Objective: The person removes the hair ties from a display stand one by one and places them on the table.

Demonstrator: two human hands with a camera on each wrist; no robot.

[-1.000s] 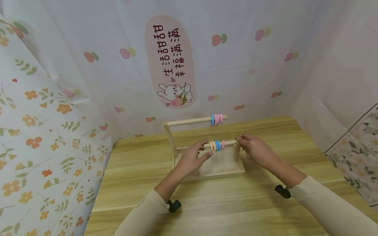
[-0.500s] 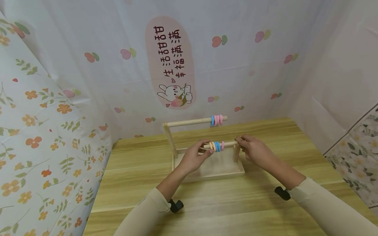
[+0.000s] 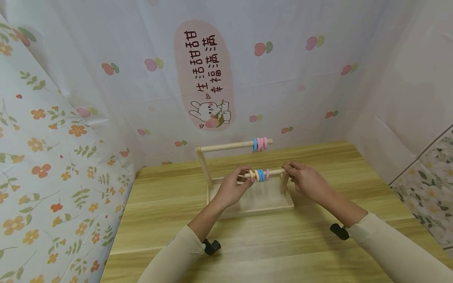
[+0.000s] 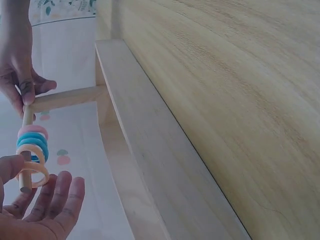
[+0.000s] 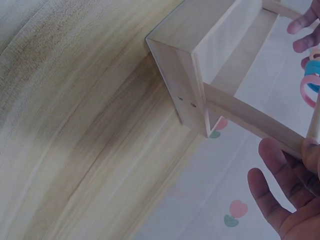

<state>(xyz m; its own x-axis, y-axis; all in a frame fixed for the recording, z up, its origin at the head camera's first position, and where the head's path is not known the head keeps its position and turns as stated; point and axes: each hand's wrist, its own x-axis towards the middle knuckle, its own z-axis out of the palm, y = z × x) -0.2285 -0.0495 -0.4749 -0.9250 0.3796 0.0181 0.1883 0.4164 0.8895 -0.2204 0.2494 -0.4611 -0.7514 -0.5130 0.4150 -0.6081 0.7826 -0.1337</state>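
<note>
A wooden rack with a tray base point(image 3: 255, 211) has two rods at different heights. The lower rod point(image 3: 276, 171) bears two light-orange rings, blue rings point(image 3: 260, 175) and a pink ring point(image 4: 33, 130). My left hand point(image 3: 230, 190) is at that rod's free end; its thumb and fingers pinch the outermost orange ring point(image 4: 40, 177), which stands slightly apart from the other. My right hand point(image 3: 308, 180) grips the corner where the rod meets its short post point(image 3: 284, 183). One blue and several pink rings point(image 3: 260, 144) hang on the upper rod point(image 3: 226, 146), near its free end.
The rack stands on a wood-grain table point(image 3: 170, 220) near its back edge. Behind rises a printed curtain point(image 3: 283, 90), with a flowered cloth point(image 3: 53, 165) on the left. Black wrist-worn pieces point(image 3: 211, 247) show beneath both forearms.
My left hand has closed in on the lower rod's end, and the outermost orange ring has slid slightly left, away from the others. My right hand keeps its place.
</note>
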